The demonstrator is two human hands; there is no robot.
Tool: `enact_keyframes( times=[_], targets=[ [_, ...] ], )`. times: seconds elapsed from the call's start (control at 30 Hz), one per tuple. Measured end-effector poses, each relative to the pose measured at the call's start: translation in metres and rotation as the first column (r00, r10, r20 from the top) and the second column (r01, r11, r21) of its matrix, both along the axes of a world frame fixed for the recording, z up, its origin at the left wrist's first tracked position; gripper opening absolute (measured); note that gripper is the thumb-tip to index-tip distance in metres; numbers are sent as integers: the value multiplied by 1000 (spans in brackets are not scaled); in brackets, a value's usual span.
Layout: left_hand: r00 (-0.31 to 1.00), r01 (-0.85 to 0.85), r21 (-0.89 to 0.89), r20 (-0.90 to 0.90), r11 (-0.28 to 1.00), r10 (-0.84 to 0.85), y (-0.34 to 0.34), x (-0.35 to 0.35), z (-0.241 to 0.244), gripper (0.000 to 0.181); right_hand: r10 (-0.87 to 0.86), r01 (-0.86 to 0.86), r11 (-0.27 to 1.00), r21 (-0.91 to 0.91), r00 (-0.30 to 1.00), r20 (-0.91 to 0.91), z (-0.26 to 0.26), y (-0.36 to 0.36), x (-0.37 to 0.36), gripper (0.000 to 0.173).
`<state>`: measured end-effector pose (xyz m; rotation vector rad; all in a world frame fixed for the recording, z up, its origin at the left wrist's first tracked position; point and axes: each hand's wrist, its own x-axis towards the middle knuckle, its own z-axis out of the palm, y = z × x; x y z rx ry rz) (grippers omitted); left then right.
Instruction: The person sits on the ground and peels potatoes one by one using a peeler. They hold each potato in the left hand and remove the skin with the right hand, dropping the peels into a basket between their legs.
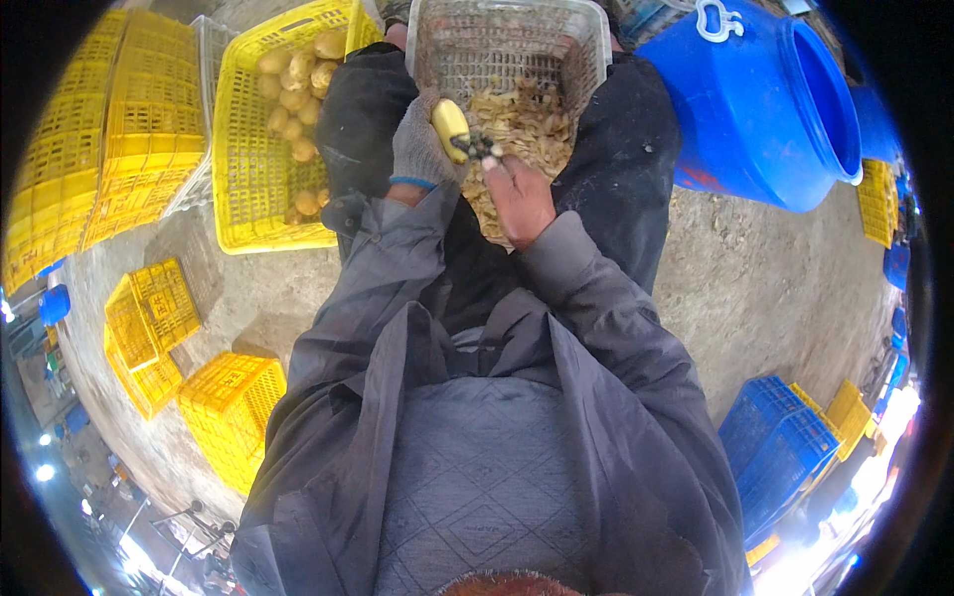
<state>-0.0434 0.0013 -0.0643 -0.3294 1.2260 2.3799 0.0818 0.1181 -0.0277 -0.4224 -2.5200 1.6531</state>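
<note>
My left hand (pixel 421 145), in a grey knitted glove with a blue cuff edge, grips a pale yellow peeled potato (pixel 449 123). At the potato's lower end is a dark tool (pixel 477 145), probably a peeler, held in the fingertips of my bare right hand (pixel 518 195). Its blade cannot be made out. Both hands are over a whitish plastic crate (pixel 509 15) between my knees. Potato peelings (pixel 522 123) lie heaped in it, partly hidden by my hands.
Left of my leg stands a yellow crate (pixel 253 216) with several unpeeled potatoes (pixel 298 104). Stacked yellow crates (pixel 149 112) rise beyond it. More yellow crates (pixel 231 410) sit on the concrete floor (pixel 745 276). A blue drum (pixel 745 104) lies tilted at right; blue crates (pixel 775 447) stand lower right.
</note>
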Motion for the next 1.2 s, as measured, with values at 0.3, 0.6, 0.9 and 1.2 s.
enact_keyframes(
  times=[0.3,0.6,0.9,1.2],
  targets=[
    [990,-44,257,141,965,8,2,1,29,23,114,-110,993,-46,989,96,-3,-1,35,32],
    [950,-42,279,309,959,-48,3,-4,27,20,66,-50,971,232,996,-59,42,2,17,28],
    [662,-342,-762,-611,550,-435,-5,4,18,38,217,-231,898,374,973,81,18,-2,35,25],
    [600,-256,-634,-696,729,-394,-13,-3,-5,31,37,18,891,454,993,-113,33,-10,7,31]
  ],
)
